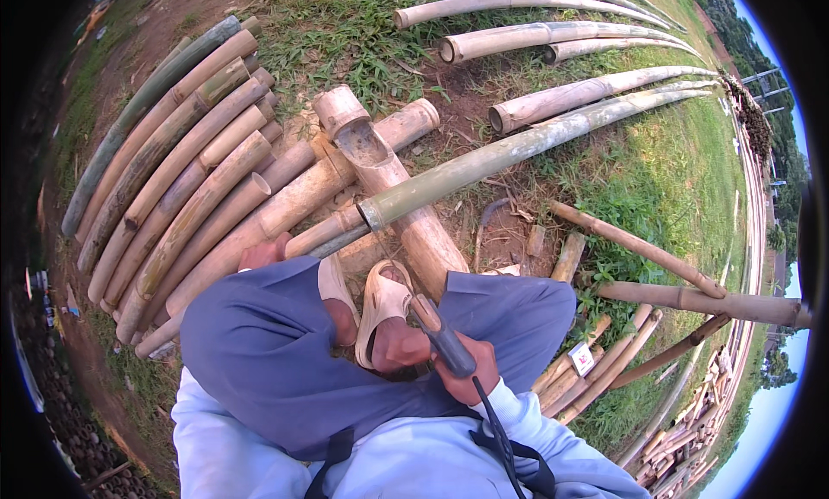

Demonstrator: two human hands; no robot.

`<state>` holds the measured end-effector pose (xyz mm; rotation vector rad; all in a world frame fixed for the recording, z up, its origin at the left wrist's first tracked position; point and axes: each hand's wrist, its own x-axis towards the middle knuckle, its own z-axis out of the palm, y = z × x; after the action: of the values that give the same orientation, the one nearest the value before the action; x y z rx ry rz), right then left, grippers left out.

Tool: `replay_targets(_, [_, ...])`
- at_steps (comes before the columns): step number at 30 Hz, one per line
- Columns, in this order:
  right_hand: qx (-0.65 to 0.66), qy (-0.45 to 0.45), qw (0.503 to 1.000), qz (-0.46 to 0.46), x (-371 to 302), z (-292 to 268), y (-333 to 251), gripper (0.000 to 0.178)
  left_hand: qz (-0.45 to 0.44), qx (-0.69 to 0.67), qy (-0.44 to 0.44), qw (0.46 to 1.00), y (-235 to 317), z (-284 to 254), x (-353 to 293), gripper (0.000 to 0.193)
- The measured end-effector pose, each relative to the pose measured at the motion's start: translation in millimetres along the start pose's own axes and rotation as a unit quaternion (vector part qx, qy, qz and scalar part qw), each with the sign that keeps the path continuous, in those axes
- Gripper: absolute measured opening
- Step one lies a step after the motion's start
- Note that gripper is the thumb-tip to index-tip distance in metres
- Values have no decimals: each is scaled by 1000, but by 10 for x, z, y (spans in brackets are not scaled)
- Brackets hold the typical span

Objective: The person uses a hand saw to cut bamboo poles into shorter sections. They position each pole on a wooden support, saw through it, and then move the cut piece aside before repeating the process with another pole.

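My left hand (265,254) shows partly beyond my left knee, closed round the near end of a thin tan bamboo pole (326,230). That piece meets the open rim of a long green bamboo pole (484,167); whether it goes inside I cannot tell. The green pole rests across a notched bamboo post (401,197) that lies slanting over a thick bamboo log (302,184). Above my lap, my right hand (473,369) grips a dark grey, rounded handle-like piece (446,339) with a wood-coloured end. A black cord passes at its lower end.
Cut bamboo poles (177,136) lie stacked at the left. Several long poles (561,41) stretch over the grass at the upper right. A pole frame (704,300) stands at the right, near a small white card (581,358) on shorter poles. My sandalled feet (384,305) are beside the post.
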<state>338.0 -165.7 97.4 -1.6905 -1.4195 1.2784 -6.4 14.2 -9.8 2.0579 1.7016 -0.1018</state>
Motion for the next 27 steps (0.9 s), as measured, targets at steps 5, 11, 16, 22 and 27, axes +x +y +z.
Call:
replay_targets(5, [2, 48, 993, -103, 988, 494, 459, 22, 12, 3, 0, 1000, 120, 1, 71, 53])
replay_targets(11, [-23, 15, 998, -63, 117, 165, 102, 29, -5, 0, 2, 1000, -26, 13, -35, 55])
replay_targets(16, [-1, 19, 999, -27, 383, 214, 211, 22, 3, -6, -2, 1000, -5, 41, -32, 57])
replay_targets(22, [17, 53, 998, -41, 768, 398, 296, 14, 13, -11, 2, 1000, 64, 79, 26, 60])
replay_targets(27, [-12, 16, 999, -49, 62, 125, 135, 21, -6, -15, -1, 1000, 4, 121, -103, 63])
